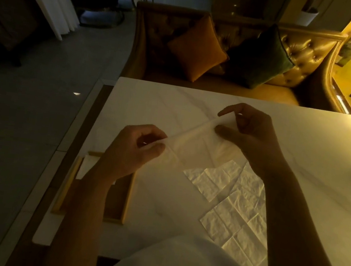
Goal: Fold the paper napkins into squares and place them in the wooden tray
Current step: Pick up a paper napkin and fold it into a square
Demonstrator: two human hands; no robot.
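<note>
Both hands held one thin, translucent white paper napkin [193,143] stretched in the air above the pale marble-look tabletop [299,147]. Farthest left, the shallow rectangular wooden tray [129,193] sat at the table's left edge, partly hidden under the left forearm, with something white already lying in its far end. The left hand [133,150] pinched the napkin's near-left corner between thumb and fingers; the right hand [251,132] pinched the far-right corner the same way, other fingers loosely curled. The held edge ran diagonally, from near-left up to far-right, and the rest of the sheet hung below it toward the person. Right of the tray and beneath the right forearm lay more unfolded, creased white napkins [234,205] flat on the table. The tray lay down and left of the held sheet, so the left hand was clearly nearer it. Open tabletop stretched beyond and right of the hands, probably enough room for laying the sheet down and folding.
</note>
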